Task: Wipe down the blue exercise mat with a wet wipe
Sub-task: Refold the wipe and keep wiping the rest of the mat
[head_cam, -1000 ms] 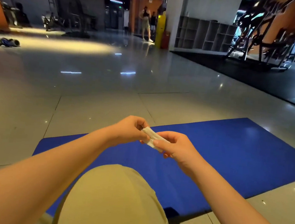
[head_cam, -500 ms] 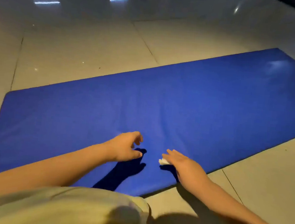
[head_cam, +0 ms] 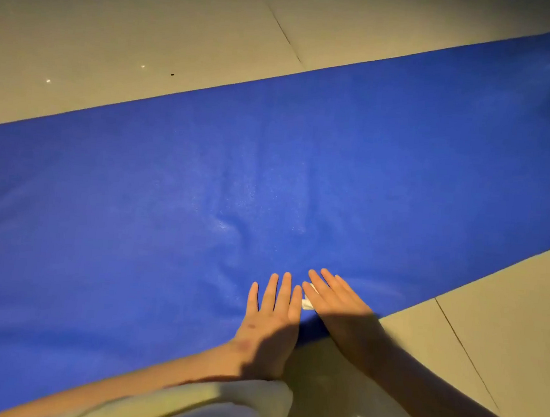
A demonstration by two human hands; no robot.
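The blue exercise mat (head_cam: pixel 268 188) lies across the tiled floor and fills most of the view. My left hand (head_cam: pixel 270 321) lies flat on the mat near its front edge, fingers straight and spread. Just to its right, my right hand (head_cam: pixel 338 307) presses flat on a white wet wipe (head_cam: pixel 307 303). Only a small corner of the wipe shows under the fingers.
Beige floor tiles (head_cam: pixel 149 31) lie beyond the mat and at the right front (head_cam: pixel 507 311). My knee in light shorts (head_cam: pixel 216 409) is at the bottom edge, close to the mat's front border.
The view has tilted down from the gym to the mat. My hands went from holding the wipe in the air to lying flat on the mat, the right one on the wipe.
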